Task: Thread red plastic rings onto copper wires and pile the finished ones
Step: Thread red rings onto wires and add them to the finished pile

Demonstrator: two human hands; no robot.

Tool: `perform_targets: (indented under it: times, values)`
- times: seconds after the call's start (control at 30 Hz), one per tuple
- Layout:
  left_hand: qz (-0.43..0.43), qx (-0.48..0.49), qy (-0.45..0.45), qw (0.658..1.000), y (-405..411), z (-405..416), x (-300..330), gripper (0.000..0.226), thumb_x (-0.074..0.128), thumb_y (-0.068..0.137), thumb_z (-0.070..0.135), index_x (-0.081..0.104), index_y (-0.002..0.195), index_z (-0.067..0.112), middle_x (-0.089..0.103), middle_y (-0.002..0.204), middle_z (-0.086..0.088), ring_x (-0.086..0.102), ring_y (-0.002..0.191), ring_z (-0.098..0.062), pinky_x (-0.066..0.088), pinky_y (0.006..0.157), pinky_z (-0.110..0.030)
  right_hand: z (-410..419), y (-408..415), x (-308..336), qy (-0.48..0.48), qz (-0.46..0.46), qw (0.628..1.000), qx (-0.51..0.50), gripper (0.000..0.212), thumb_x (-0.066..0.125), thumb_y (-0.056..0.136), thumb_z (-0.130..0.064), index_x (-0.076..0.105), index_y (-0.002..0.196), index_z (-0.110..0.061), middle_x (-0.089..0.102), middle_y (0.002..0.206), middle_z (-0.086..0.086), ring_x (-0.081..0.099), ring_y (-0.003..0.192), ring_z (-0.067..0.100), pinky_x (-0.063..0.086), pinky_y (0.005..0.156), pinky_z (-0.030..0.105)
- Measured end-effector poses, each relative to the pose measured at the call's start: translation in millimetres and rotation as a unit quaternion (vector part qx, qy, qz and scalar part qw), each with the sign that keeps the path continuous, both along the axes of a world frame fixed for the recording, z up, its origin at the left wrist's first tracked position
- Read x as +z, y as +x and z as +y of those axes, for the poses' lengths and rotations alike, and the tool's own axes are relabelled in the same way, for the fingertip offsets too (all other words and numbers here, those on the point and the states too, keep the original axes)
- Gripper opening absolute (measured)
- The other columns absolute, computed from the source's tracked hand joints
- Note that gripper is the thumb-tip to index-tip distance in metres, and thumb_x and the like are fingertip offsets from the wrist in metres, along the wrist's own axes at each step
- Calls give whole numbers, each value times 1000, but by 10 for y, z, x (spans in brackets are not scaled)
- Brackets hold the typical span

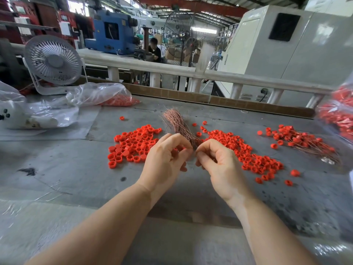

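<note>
The bundle of copper wires (176,123) is held in the left hand (164,159), fanned for easy picking; the right hand (215,161) pinches one wire end. Loose red rings (133,144) lie mid-bench, the finished pile (298,139) near the right edge

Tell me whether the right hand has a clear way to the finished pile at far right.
Probably yes. The right hand pinches at the copper wire bundle, so it must let go first. Between it and the finished pile lie only loose red rings, low on the table.
</note>
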State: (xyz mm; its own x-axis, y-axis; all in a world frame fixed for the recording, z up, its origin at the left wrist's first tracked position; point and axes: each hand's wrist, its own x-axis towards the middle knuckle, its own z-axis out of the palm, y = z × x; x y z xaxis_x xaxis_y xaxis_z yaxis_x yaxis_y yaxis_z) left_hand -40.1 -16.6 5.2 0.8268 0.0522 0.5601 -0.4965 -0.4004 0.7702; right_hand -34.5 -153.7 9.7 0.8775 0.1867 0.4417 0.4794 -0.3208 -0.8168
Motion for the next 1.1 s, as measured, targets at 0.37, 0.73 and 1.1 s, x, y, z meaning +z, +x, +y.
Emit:
perform_targets:
  times: [0.37, 0.73, 1.1]
  values:
    - [141, -93, -260, 951, 20, 42, 23, 13, 58, 86, -4, 61, 85, 9, 59, 57, 8, 63, 56, -9, 55, 59, -22, -50, 71, -49, 22, -6, 998, -67, 28, 55, 89, -4, 58, 74, -28, 58, 61, -10, 58, 69, 24, 51, 75, 52]
    - [257, -214, -461, 822, 37, 69, 75, 18, 57, 73, -3, 69, 85, 4, 70, 72, -8, 68, 66, -11, 56, 63, -17, -42, 36, -24, -31, -63, 996, -54, 22, 58, 88, -5, 57, 74, -22, 57, 65, -18, 51, 61, 4, 42, 62, 18]
    - [294, -240, -468, 798, 32, 77, 107, 29, 50, 78, -6, 76, 76, 6, 71, 76, -11, 69, 68, -12, 55, 62, -17, -34, 29, -21, -47, -90, 994, -42, 21, 59, 88, -5, 58, 75, -22, 55, 66, -18, 51, 64, 4, 36, 61, 12]
